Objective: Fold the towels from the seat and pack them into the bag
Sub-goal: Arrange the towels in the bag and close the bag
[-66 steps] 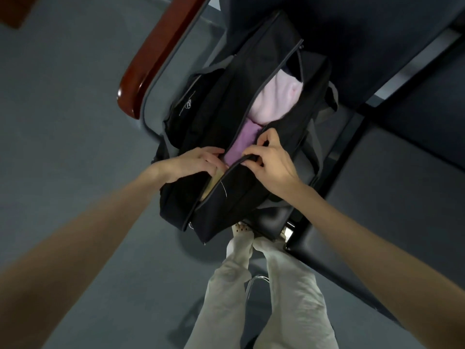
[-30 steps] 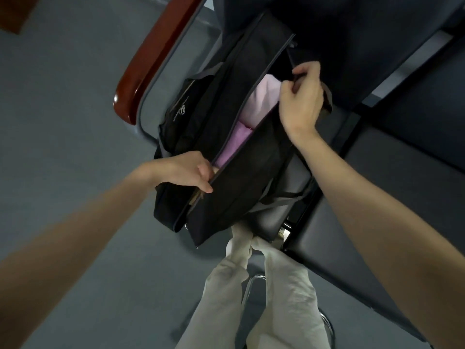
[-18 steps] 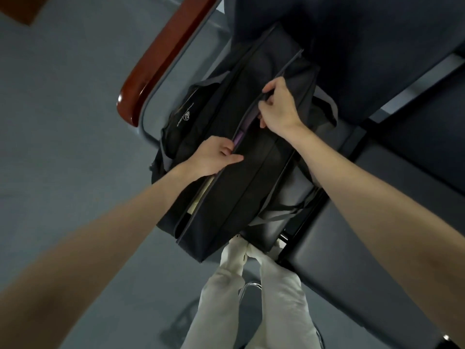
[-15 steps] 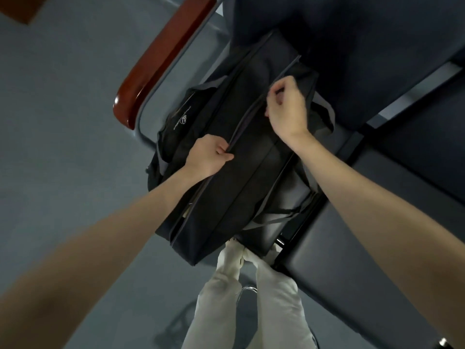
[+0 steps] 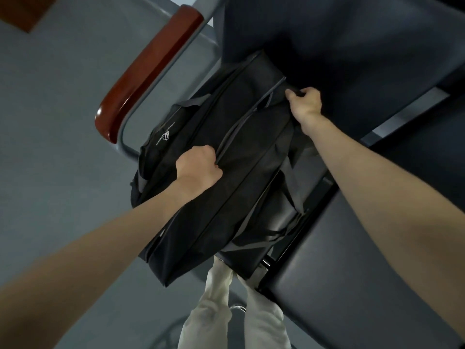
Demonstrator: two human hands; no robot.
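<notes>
Reddish wooden armrest (image 5: pixel 148 71) above grey floor (image 5: pixel 50 147); pale trousers (image 5: pixel 216 311).

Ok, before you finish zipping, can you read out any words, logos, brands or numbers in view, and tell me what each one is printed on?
No text can be read here.
Black fabric bag, side panel facing the red-brown wooden armrest: a small white round logo with a line of white lettering beside it, too small and blurred to read.
Dark padded seat, grey floor and pale trousers: no print visible.

Black bag (image 5: pixel 226 172) with white logo; reddish-brown armrest (image 5: pixel 151 69); dark seat (image 5: pixel 352 273).
</notes>
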